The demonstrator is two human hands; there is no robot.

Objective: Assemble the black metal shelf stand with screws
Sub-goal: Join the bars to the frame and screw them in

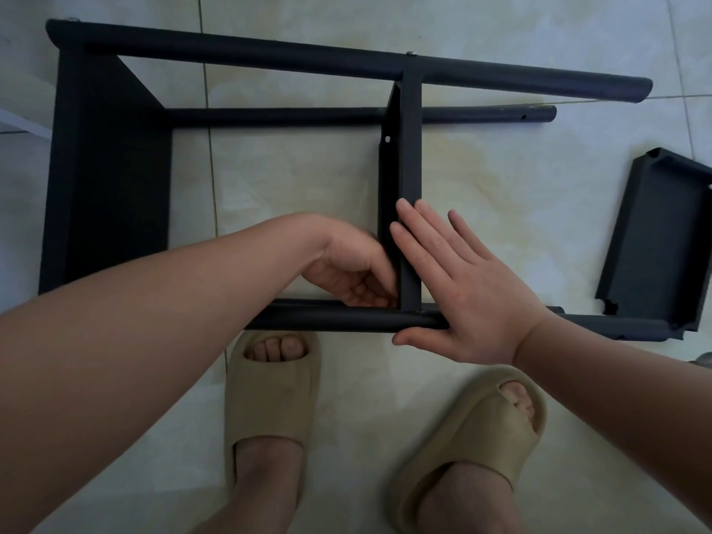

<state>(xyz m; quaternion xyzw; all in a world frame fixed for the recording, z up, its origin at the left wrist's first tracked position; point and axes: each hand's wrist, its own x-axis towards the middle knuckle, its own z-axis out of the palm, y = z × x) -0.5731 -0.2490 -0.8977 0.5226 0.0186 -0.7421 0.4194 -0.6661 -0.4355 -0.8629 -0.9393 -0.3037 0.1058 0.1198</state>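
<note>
While the black shelf stand lies on its side on the pale tiled floor, both hands work at its near edge. Four round poles can be counted, two far and two near. Two shelves are fitted between them: an end shelf at the left and a middle shelf. A third, loose shelf lies on the floor at the right, its corner by the end of the near poles. Two silver screw heads show on the farthest pole, one above each fitted shelf.

My left hand is tucked against the left face of the middle shelf, just above the near pole. Its fingers are curled in at that corner, and I cannot tell whether they hold anything. My right hand is spread flat, fingers straight across the middle shelf's edge, thumb lying along the near pole.

Two beige slippers stand just below the stand.
</note>
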